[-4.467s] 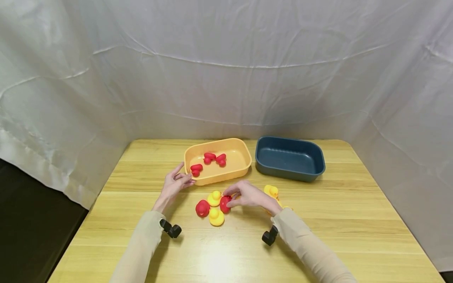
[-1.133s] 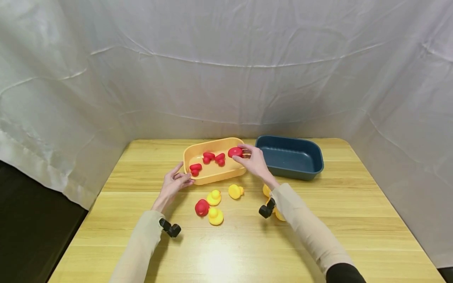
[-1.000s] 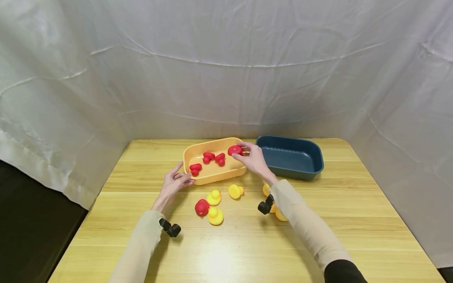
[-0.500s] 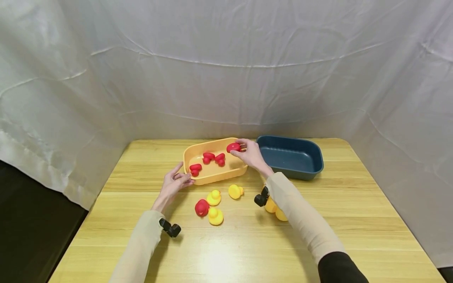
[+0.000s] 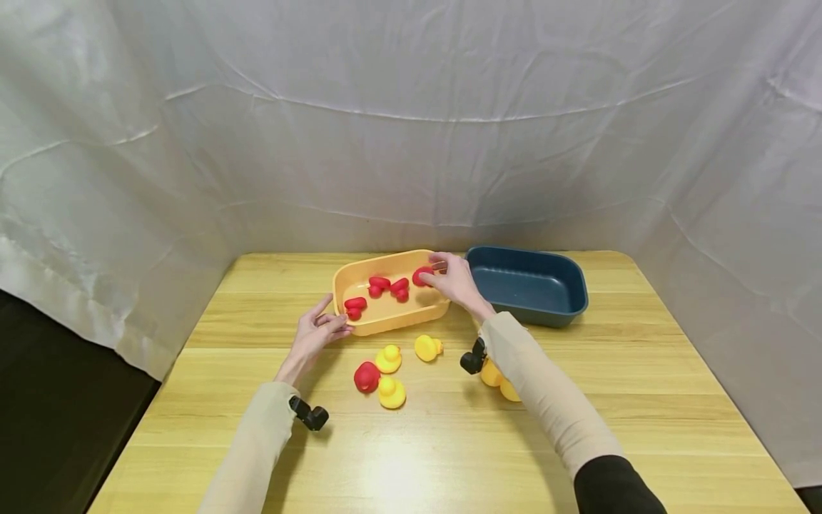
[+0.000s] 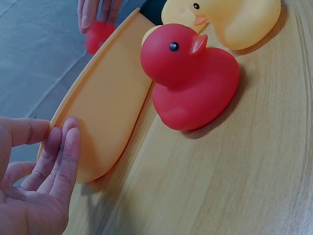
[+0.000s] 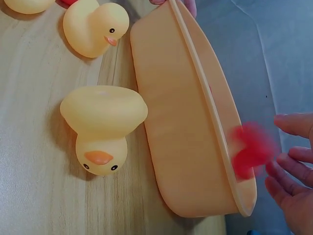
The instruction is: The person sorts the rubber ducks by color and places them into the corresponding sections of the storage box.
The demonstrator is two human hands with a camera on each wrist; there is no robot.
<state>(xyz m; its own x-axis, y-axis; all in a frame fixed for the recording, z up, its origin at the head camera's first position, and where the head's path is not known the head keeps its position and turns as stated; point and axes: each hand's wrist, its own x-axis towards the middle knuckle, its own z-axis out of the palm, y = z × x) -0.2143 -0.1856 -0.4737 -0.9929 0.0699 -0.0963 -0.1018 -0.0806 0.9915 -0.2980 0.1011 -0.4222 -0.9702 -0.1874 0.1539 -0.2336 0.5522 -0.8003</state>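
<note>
1. our left hand (image 5: pixel 315 337) pinches the orange tray (image 5: pixel 399 321) at its left rim.
2. our right hand (image 5: pixel 457 283), loosely open, grips nothing; a blurred red duck (image 7: pixel 252 151) is just off its fingers, at the tray's right end.
3. done, we judge: three red ducks (image 5: pixel 380 283) inside.
4. remaining: one near red duck (image 5: pixel 367 378), plus yellow ducks (image 5: pixel 391 393).

Loose ducks (image 5: pixel 392 394) lie on the table (image 5: pixel 642 385) before two side-by-side trays (image 5: pixel 401 323).
</note>
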